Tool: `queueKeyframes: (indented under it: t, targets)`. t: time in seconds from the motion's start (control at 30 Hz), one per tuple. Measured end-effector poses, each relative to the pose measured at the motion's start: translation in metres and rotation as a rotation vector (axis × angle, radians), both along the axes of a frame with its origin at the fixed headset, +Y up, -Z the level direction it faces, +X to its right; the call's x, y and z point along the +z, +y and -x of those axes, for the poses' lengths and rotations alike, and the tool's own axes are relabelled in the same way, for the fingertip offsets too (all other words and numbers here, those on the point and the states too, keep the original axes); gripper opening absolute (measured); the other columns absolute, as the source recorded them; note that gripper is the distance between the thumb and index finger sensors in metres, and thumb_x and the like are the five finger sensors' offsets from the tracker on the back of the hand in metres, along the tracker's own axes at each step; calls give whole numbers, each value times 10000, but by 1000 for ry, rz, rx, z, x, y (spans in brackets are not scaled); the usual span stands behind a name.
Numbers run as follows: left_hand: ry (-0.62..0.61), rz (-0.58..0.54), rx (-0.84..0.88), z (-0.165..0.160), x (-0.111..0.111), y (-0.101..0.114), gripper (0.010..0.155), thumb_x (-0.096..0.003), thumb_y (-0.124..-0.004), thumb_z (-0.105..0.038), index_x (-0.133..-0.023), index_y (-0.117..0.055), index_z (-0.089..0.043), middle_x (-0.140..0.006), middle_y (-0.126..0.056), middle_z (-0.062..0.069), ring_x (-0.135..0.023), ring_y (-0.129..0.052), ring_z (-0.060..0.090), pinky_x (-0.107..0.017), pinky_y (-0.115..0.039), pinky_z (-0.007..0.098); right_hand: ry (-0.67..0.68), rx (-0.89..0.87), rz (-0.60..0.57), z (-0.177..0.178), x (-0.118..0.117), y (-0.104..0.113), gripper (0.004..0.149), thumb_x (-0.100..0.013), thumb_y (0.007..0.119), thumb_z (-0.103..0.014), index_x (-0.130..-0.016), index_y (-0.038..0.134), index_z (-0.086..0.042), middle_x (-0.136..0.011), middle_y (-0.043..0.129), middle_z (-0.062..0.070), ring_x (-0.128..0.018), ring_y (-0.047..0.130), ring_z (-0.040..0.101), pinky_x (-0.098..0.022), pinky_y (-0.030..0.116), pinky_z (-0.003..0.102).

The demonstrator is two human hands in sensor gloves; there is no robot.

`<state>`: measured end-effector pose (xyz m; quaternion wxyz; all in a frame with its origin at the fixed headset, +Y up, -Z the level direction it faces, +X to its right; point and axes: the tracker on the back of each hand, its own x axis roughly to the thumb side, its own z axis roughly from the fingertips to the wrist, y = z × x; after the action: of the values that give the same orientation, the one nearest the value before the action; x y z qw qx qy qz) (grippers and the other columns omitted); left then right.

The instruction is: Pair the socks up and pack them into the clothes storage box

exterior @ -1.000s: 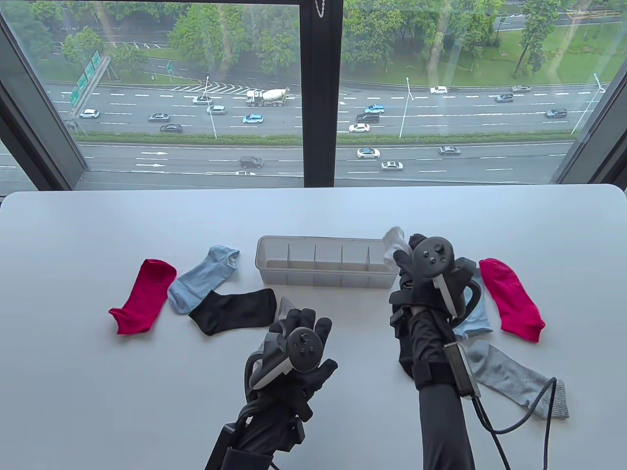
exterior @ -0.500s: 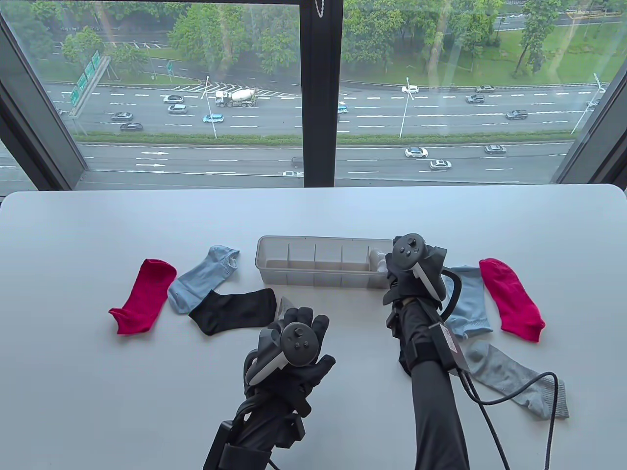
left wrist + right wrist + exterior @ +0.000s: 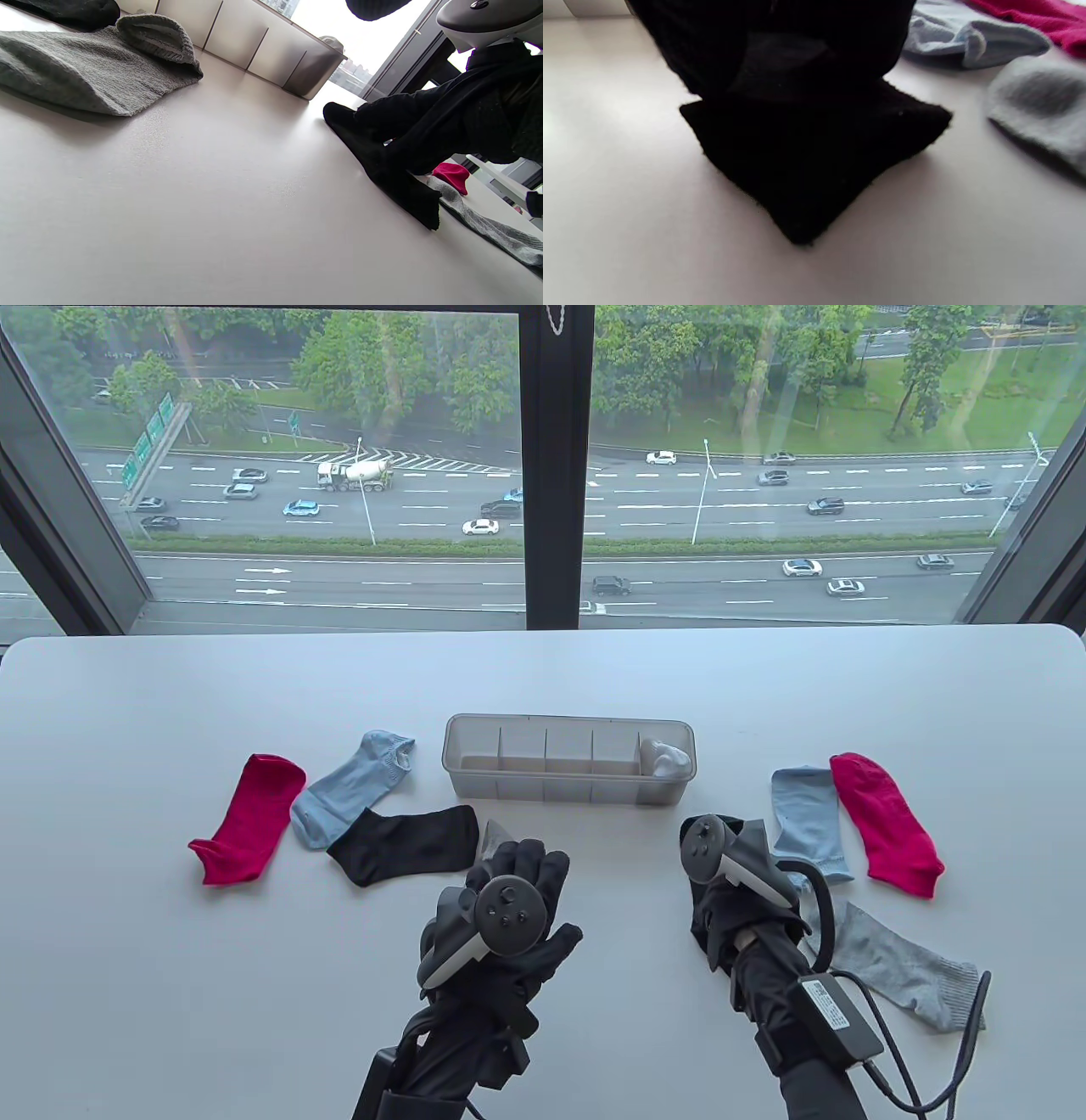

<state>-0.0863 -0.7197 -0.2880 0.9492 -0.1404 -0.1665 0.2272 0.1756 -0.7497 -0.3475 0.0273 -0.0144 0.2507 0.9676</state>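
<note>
The clear storage box [image 3: 475, 763] has several compartments; a rolled white sock pair [image 3: 666, 759] lies in its rightmost one. My right hand [image 3: 721, 899] is down on a black sock [image 3: 697, 920], fingers closed on it; the right wrist view shows that black sock [image 3: 814, 169] bunched up under the glove. My left hand [image 3: 522, 874] has straight fingers over the end of a grey sock [image 3: 492, 840]. The left wrist view shows this grey sock [image 3: 85, 72] flat on the table. A second black sock [image 3: 407, 840] lies just left of the left hand.
Left of the box lie a red sock [image 3: 250, 819] and a light blue sock [image 3: 348, 785]. On the right lie a light blue sock [image 3: 810, 823], a red sock [image 3: 887, 823] and a grey sock [image 3: 899, 967], with the glove cable [image 3: 967, 1052] over it.
My right hand put the white socks into the box's rightmost compartment, let go, and drew back toward me onto the black sock. The left hand barely moved.
</note>
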Motion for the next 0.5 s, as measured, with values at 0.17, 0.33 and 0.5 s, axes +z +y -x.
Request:
queueKeyframes:
  t: [0.17, 0.33, 0.5]
  targets:
    - [-59, 62, -41, -9, 3, -1, 819, -524, -681, -438, -1058, -78, -287, -1135, 48, 8, -1079, 89, 279, -746, -25, 610, 81, -2, -194, 5, 17, -9, 497, -462, 859, -280, -927, 692, -224, -929, 733, 140, -726, 833, 297, -507, 862, 218]
    - [-205, 99, -84, -26, 9, -2, 991, -480, -792, -434, -999, 41, -305, -1121, 73, 27, -1071, 98, 301, -739, -21, 625, 91, -615, -145, 7, 35, -4, 380, -463, 845, -223, -838, 786, -225, -819, 858, 119, -627, 922, 273, -423, 898, 229]
    - [-283, 75, -84, -39, 14, 4, 1095, -475, -810, -447, -890, 196, -321, -1099, 85, 139, -1099, -33, 422, -746, -103, 686, 231, -1055, -106, 44, 52, 31, 402, -474, 834, -229, -869, 761, -204, -811, 877, 115, -628, 939, 257, -427, 896, 251]
